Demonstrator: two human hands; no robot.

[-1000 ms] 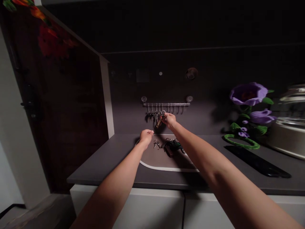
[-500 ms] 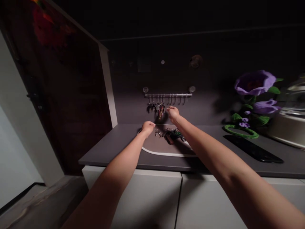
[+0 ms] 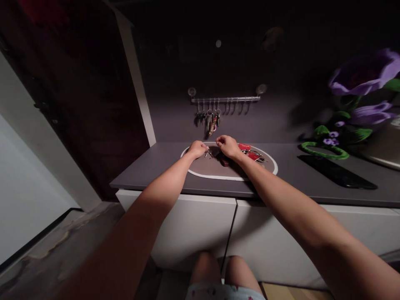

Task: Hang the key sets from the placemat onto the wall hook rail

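An oval mat (image 3: 206, 171) with a white rim lies on the counter, bearing keys and small items. My left hand (image 3: 197, 149) is closed at the mat's left part, beside a small bunch of keys (image 3: 208, 154); what its fingers hold, if anything, is too small to tell. Over the mat's middle, my right hand (image 3: 227, 146) is closed, its fingertips bent together and their content hidden. Below it lies a dark red item (image 3: 224, 161). Red items (image 3: 254, 156) and metal pieces rest to its right. Several keys (image 3: 213, 125) hang from a clear hook rail (image 3: 226, 99) on the wall.
Purple flowers (image 3: 371, 112) with a green ring base (image 3: 325, 151) stand at the right, behind a long black object (image 3: 337, 171). A pale rounded object (image 3: 384, 141) is at the far right. White cabinet doors (image 3: 193, 229) are below the counter.
The view has tilted down. My right hand has dropped from beside the hanging keys to the mat. Red items on the mat now show. My left hand remains near the small keys.
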